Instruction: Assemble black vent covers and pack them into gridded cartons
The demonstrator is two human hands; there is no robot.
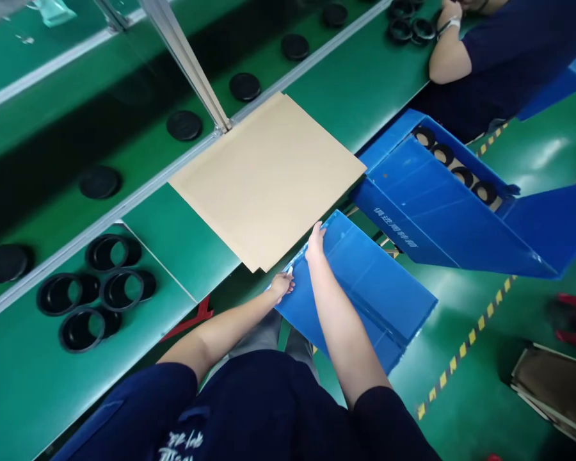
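Note:
A flat blue plastic panel [369,275], with crease lines across it, tilts in front of my body beside the bench edge. Its upper left edge is gripped by my left hand [282,286], fingers curled with the thumb along the rim. Farther along that edge my right hand [317,240] is closed on the panel, its fingertips partly hidden. Just beyond both hands, a stack of tan cardboard sheets [269,179] lies on the green bench [168,237] and overhangs its edge slightly.
A blue box [413,198] holding several black-rimmed rolls stands at right with a flap out. Black rings [127,288] sit on the bench at left. Black discs [185,125] line the conveyor [139,141] behind a metal post [187,57]. A co-worker [518,57] sits at upper right.

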